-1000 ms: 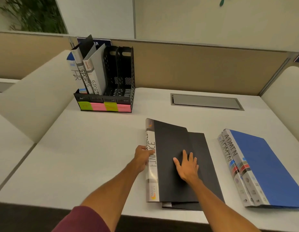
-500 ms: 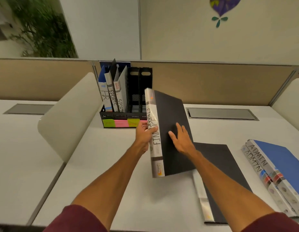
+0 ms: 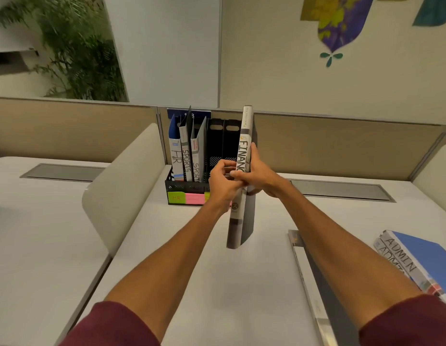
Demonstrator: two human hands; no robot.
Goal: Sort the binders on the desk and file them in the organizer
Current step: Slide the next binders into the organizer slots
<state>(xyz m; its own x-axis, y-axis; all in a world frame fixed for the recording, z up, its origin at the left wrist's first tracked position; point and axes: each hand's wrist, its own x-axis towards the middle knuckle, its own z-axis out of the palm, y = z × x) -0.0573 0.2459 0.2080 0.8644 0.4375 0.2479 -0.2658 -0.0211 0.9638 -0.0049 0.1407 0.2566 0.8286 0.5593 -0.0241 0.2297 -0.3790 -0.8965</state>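
A black FINANCE binder (image 3: 243, 151) stands upright in the air, spine toward me, in front of the black organizer (image 3: 187, 188). My left hand (image 3: 223, 184) grips its spine from the left. My right hand (image 3: 259, 174) grips it from the right, thumb along the spine's edge. The organizer holds an HR binder (image 3: 175, 156) and two SPORTS binders (image 3: 185, 156) in its left slots; its right slots (image 3: 223, 143) show black dividers only. Another black binder (image 3: 316, 283) lies flat on the desk at lower right. Two blue ADMIN binders (image 3: 414, 260) lie stacked at the right edge.
A cream curved divider (image 3: 122, 186) stands left of the organizer. A tan partition wall (image 3: 341, 143) runs behind the desk. Grey cable hatches (image 3: 339, 189) sit in the white desk, one to the right, one on the neighbouring desk at left.
The FINANCE binder came off the flat stack, was turned upright and carried forward toward the organizer. My right hand moved from lying flat on its cover to gripping it.
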